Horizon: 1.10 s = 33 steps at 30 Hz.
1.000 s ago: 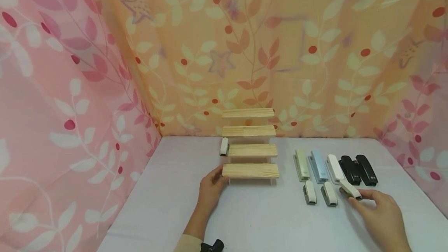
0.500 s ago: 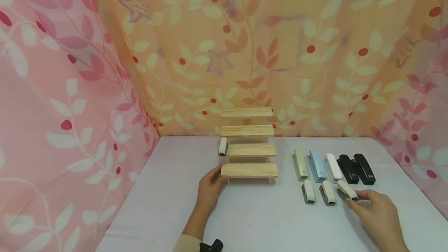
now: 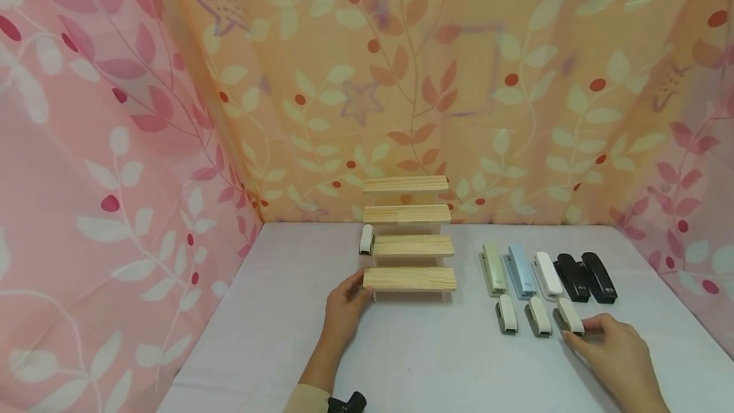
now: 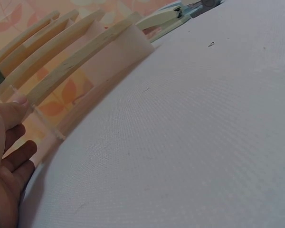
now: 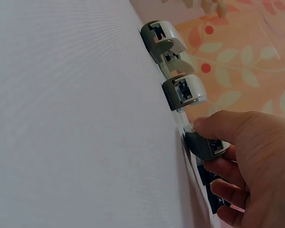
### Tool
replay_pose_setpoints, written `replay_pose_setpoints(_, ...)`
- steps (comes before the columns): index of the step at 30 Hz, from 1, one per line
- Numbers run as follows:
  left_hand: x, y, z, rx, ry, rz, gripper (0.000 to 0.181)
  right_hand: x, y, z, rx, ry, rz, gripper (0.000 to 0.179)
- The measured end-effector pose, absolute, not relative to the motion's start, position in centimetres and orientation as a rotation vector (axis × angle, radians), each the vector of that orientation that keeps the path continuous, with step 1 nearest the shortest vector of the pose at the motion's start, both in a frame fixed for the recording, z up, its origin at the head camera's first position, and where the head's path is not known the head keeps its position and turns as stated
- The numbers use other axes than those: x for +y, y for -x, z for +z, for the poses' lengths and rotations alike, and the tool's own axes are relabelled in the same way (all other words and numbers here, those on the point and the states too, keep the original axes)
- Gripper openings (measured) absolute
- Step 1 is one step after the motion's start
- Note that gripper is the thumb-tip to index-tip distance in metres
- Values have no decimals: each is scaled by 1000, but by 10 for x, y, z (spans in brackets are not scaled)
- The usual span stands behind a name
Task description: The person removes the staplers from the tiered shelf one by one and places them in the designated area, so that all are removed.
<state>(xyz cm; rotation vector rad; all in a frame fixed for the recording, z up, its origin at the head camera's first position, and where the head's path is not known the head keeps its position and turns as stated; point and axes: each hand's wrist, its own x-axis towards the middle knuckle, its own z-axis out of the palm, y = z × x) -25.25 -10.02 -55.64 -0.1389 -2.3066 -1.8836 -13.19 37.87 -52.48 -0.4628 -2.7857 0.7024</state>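
My right hand pinches a small white stapler with a grey base between thumb and fingers, low over the table. In the right wrist view the thumb lies on one side of this stapler and fingers on the other. Two matching small staplers, one on the left and one in the middle, stand beside it. My left hand holds the left end of the lowest board of a stepped wooden display rack. In the left wrist view the thumb touches the board's end.
Behind the small staplers stand a green stapler, a blue stapler, a larger white stapler and black staplers. Another small white stapler sits at the left end of the rack's second board. Patterned curtains surround the table.
The small white stapler in my right hand has turned from a slant to line up more with its two neighbours. My left hand stays on the rack.
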Motion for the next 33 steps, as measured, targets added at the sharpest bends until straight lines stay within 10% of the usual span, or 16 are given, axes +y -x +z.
replay_pose_setpoints(33, -100, 253, -557, -2305, 138, -1896, 52, 383, 134, -523, -2952, 598, 847, 84)
